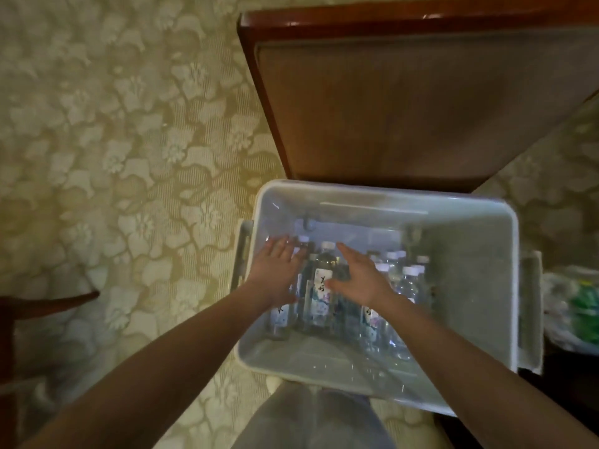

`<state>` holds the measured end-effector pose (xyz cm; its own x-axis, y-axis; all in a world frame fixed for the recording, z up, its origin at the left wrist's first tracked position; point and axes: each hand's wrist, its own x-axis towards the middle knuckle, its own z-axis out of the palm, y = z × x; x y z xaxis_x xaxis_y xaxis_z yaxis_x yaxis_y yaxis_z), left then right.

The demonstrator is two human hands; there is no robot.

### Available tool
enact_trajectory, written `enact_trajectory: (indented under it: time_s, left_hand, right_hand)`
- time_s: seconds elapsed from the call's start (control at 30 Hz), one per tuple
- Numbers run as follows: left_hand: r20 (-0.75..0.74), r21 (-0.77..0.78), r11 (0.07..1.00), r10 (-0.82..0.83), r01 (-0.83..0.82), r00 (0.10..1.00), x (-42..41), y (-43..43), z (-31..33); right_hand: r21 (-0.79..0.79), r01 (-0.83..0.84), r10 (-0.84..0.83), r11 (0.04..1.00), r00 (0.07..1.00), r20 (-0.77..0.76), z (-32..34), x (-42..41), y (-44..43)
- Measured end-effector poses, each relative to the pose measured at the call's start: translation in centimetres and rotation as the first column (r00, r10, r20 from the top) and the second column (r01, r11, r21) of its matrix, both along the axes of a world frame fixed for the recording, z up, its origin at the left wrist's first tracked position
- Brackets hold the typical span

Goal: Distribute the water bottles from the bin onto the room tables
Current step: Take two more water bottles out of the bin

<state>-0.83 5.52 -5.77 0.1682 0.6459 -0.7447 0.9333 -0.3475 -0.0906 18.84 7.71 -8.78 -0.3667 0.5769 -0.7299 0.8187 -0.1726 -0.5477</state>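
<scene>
A translucent white plastic bin (505,286) stands on the floor in front of me. Several clear water bottles (324,286) with white caps and printed labels stand upright in its left and middle part. My left hand (278,270) reaches into the bin with straight, spread fingers over the leftmost bottles. My right hand (359,277) is also inside the bin, fingers straight, just right of the tallest labelled bottle and above other bottles (410,283). Neither hand grips anything. The bottles under my hands are partly hidden.
A dark wooden table (405,102) with a brown inset top stands just beyond the bin. Floral patterned carpet (113,157) covers the floor. A wooden chair arm (48,306) shows at the left edge. A plastic bag with something green (580,309) lies to the right.
</scene>
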Motion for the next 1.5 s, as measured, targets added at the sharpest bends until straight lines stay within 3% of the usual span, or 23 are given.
enact_trajectory:
  time_s: [0.17,0.4,0.67,0.83,1.0,1.13,1.37,1.5]
  left_hand:
    - [-0.088,-0.057,0.998,-0.007,0.002,0.996,0.7,1.1,-2.3]
    - [-0.158,-0.081,0.995,-0.072,0.06,0.985,0.8,1.7,-4.0]
    - [-0.018,-0.041,0.997,-0.059,0.058,0.998,0.5,1.0,-4.7]
    - [0.126,-0.07,0.987,0.155,-0.147,0.98,1.2,-0.6,-5.1]
    - [0.227,-0.089,0.921,0.389,-0.378,0.893,1.8,-2.3,-5.6]
    - [0.232,-0.151,0.753,0.657,-0.64,0.718,2.9,-4.2,-5.6]
    - [0.187,-0.196,0.652,0.758,-0.733,0.624,2.8,-4.9,-5.2]
    - [0.268,-0.302,0.526,0.847,-0.795,0.458,2.5,-5.6,-4.5]
  right_hand:
    - [-0.152,0.115,-0.114,0.982,0.993,0.017,-2.4,-1.4,2.0]
    - [-0.192,0.136,-0.114,0.972,0.986,0.119,-4.9,-3.1,1.2]
    - [-0.044,0.25,-0.239,0.967,0.954,0.182,-5.1,-4.5,-2.0]
    - [-0.08,0.448,-0.443,0.89,0.893,0.079,-4.2,-2.9,-2.8]
    - [-0.12,0.606,-0.613,0.786,0.79,-0.022,-2.9,-0.4,-2.9]
    - [-0.21,0.696,-0.719,0.686,0.692,-0.055,-2.2,0.4,-2.7]
    - [-0.381,0.695,-0.772,0.61,0.629,-0.089,-1.7,1.2,-3.7]
    - [-0.549,0.651,-0.819,0.524,0.562,-0.116,-1.1,1.3,-4.3]
